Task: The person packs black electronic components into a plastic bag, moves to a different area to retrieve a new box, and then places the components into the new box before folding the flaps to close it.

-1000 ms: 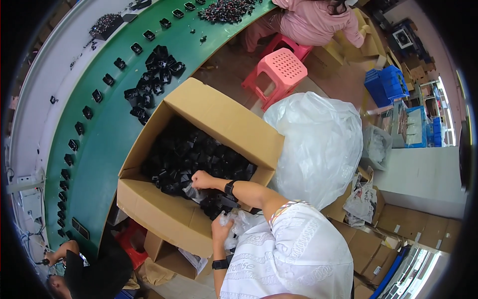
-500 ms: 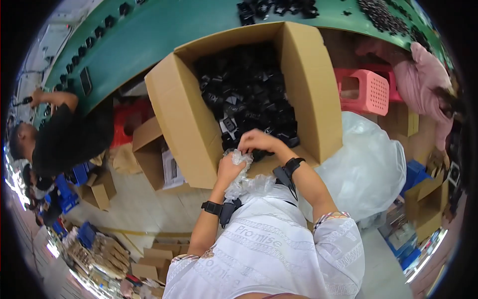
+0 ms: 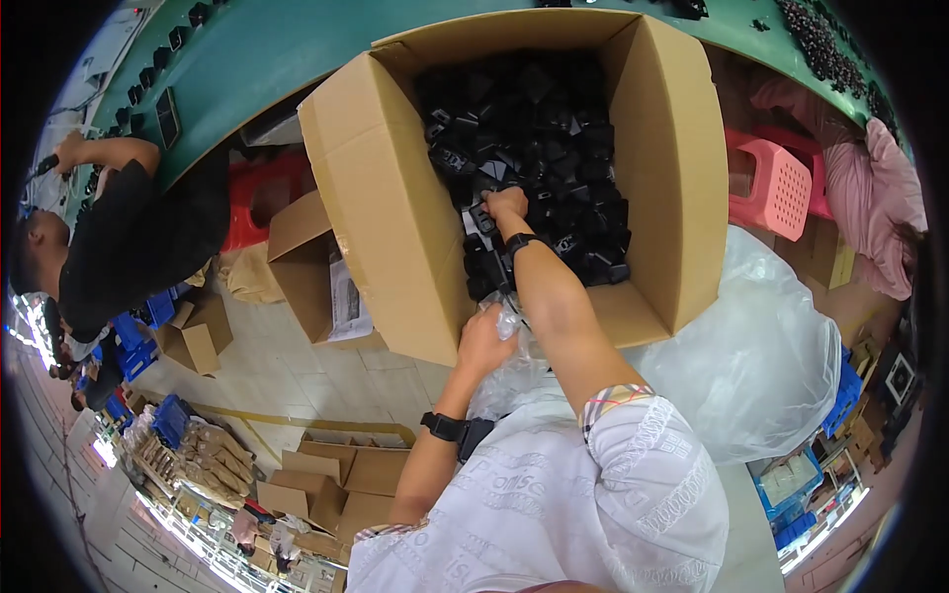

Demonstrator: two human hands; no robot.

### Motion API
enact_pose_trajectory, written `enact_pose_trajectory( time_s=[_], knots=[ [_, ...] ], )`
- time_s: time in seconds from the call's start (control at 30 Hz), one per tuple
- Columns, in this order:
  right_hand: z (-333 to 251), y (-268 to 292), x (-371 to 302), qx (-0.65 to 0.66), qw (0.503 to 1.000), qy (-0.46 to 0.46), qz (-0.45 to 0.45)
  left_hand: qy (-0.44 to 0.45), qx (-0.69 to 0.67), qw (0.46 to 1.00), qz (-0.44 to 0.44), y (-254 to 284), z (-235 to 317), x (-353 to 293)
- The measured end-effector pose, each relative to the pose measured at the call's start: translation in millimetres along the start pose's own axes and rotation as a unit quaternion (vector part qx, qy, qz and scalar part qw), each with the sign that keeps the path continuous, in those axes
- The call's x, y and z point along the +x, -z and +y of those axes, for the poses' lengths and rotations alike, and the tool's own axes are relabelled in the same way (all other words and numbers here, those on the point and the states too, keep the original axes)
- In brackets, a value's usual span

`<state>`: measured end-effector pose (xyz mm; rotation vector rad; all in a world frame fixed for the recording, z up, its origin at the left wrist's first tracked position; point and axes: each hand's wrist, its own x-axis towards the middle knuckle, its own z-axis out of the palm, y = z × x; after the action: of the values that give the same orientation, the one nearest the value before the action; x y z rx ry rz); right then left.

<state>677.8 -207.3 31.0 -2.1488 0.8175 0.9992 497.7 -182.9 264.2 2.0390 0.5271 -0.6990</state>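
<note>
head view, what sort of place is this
Likely a factory assembly workshop: a long green worktable with a row of small parts, a cardboard box of black pieces, and a co-worker nearby.

Loose black plastic pieces (image 3: 554, 128), some showing paler grey faces, are heaped at mixed angles inside an open-topped brown cardboard box (image 3: 371, 212), its nine o'clock flap folded outward. At the box's six o'clock edge, a clear plastic bag (image 3: 511, 381) is bunched and crumpled.
</note>
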Motion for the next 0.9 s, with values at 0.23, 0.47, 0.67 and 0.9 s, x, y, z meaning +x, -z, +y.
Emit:
enact_pose_trajectory(
  time_s=[0.23, 0.47, 0.67, 0.9],
  knots=[
    [10.2, 24.1, 6.9, 0.084, 0.996, 0.041, 0.017, -0.062, 0.034, 0.997, -0.043, -0.7, 14.6, 4.1],
    [-5.4, 40.3, -28.9, -0.17, 0.951, 0.241, 0.089, -0.095, 0.027, 0.994, -0.049, 4.5, 3.4, -5.3],
    [1.9, 52.8, -36.5, -0.281, 0.911, 0.301, 0.017, -0.114, 0.078, 0.987, -0.083, 14.1, 5.8, -16.0],
    [8.6, 28.9, -13.9, -0.201, 0.95, 0.23, 0.059, -0.169, 0.097, 0.973, -0.121, 27.6, 22.7, -24.3]
  ],
)
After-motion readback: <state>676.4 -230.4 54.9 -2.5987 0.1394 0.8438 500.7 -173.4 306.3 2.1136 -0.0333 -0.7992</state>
